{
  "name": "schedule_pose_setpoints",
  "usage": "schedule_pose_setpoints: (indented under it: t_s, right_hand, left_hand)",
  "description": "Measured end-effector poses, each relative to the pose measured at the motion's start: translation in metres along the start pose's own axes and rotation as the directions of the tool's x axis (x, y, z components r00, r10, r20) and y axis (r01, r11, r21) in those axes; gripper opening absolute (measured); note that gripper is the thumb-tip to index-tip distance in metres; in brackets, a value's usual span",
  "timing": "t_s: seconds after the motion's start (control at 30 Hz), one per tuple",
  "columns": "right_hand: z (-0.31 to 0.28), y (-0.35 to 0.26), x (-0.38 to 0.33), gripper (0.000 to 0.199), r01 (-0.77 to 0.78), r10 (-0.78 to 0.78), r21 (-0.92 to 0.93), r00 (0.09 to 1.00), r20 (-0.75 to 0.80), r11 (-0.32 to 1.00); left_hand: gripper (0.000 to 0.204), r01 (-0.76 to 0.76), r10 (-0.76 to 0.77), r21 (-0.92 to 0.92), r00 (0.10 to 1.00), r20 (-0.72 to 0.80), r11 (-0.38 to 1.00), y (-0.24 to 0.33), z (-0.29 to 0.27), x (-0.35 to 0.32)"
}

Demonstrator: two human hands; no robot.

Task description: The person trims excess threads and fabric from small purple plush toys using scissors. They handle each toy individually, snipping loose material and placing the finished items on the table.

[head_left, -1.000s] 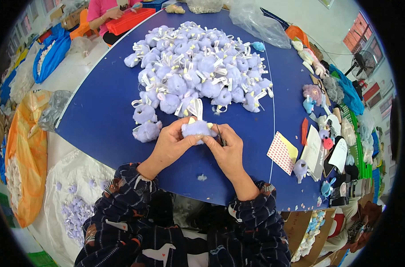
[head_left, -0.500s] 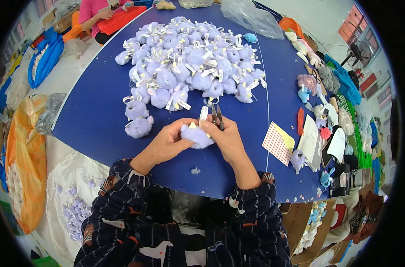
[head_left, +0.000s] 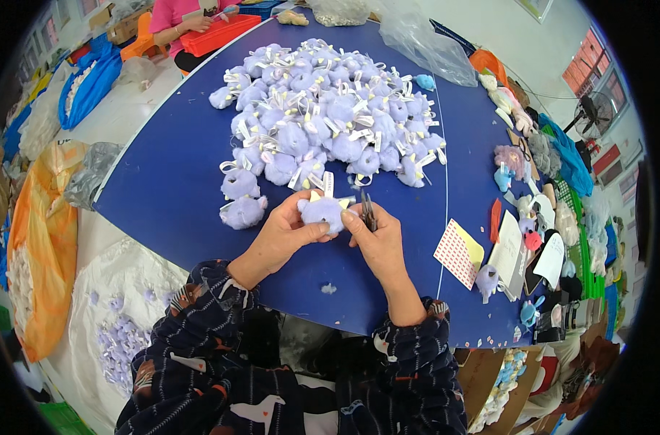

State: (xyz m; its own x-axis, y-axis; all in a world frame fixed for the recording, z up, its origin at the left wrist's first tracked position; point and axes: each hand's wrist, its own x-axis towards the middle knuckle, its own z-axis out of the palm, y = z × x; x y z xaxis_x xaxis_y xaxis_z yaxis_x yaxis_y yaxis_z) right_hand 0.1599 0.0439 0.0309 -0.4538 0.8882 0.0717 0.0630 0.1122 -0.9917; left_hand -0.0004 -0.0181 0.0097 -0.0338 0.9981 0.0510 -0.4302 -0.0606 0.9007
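Observation:
Between my hands is a small lavender plush toy [head_left: 320,211] with pale yellow points on top and a white tag [head_left: 328,183] standing up from it. My left hand [head_left: 286,233] is closed on its left side, thumb across its lower front. My right hand [head_left: 380,243] keeps a pair of small dark scissors [head_left: 369,212] in its curled fingers, the blades pointing away from me. Its thumb and fingertip meet the toy's right edge. Just beyond lies a large heap of similar lavender plush toys [head_left: 344,119] with white loops and tags.
On the blue table [head_left: 177,152], a tuft of lint [head_left: 328,288] lies near me. To the right are a red-patterned sticker sheet [head_left: 457,252], papers [head_left: 505,254] and a lavender plush [head_left: 487,281]. At the far left, a person in pink sits by a red tray [head_left: 221,35].
My right thumb and fingers have moved from the tag to the toy's right edge. The toy's front has turned more toward me. The whole view has shifted slightly.

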Motion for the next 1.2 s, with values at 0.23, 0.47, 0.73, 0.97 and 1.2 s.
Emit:
schedule_pose_setpoints:
  t_s: [0.23,0.47,0.73,0.97,1.2]
  right_hand:
    - [0.013,0.007,-0.005,0.022,0.213,-0.278,-0.337,0.948,-0.156,0.917]
    - [0.017,0.004,-0.006,0.021,0.106,-0.113,-0.071,0.988,-0.108,0.992]
    - [0.008,0.008,0.001,0.026,0.080,-0.092,-0.105,0.989,-0.113,0.991]
    - [0.019,0.007,0.004,0.024,0.085,-0.104,-0.192,0.990,-0.094,0.978]
    - [-0.016,0.027,0.004,0.025,0.049,-0.063,-0.091,0.984,-0.166,0.995]
  left_hand:
    - [0.039,0.026,-0.026,-0.002,0.999,-0.029,1.000,0.004,-0.002,-0.003]
    - [0.041,-0.087,0.087,0.097,0.996,-0.001,0.992,0.004,-0.004,-0.005]
    - [0.038,-0.107,0.693,0.992,0.720,0.035,0.061,0.032,-0.034,-0.049]
    - [0.041,-0.062,0.641,0.974,0.762,-0.094,0.216,0.015,-0.053,-0.063]
    - [0.042,-0.404,0.637,0.716,0.767,-0.073,0.569,0.049,-0.011,-0.040]
